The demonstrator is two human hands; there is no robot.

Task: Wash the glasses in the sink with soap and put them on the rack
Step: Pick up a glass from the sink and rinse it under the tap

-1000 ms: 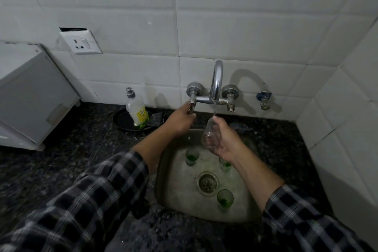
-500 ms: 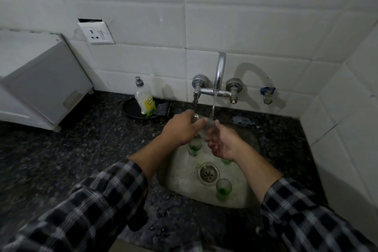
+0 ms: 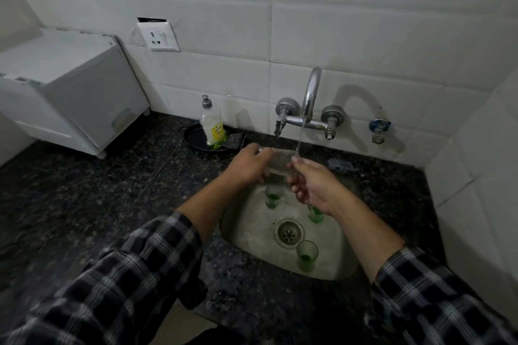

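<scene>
1. One clear glass (image 3: pixel 279 161) here, held sideways over the sink (image 3: pixel 246 235), right between the fingertips of both hands.
2. Left hand (image 3: pixel 248 166) curled round its left end. Right hand (image 3: pixel 311 185) pinching the other end with thumb and forefinger, remaining fingers loosely curled underneath.
3. Thin water stream (image 3: pixel 299 140) from the tap (image 3: pixel 309 98), landing right at the right fingertips.
4. Three more down in the basin, all upright: a green glass (image 3: pixel 273 196) straight below the fingertips, a second green glass (image 3: pixel 315 214) half hidden behind the right wrist, and a third green glass (image 3: pixel 307 255) nearer the body, past the drain (image 3: pixel 289 232).
5. Soap bottle (image 3: pixel 211 126) standing on a black dish (image 3: pixel 193 138), just beyond the left knuckles toward the wall.
6. White box (image 3: pixel 70 92) and wall socket (image 3: pixel 158 36) well off to the left of the left fingers.
</scene>
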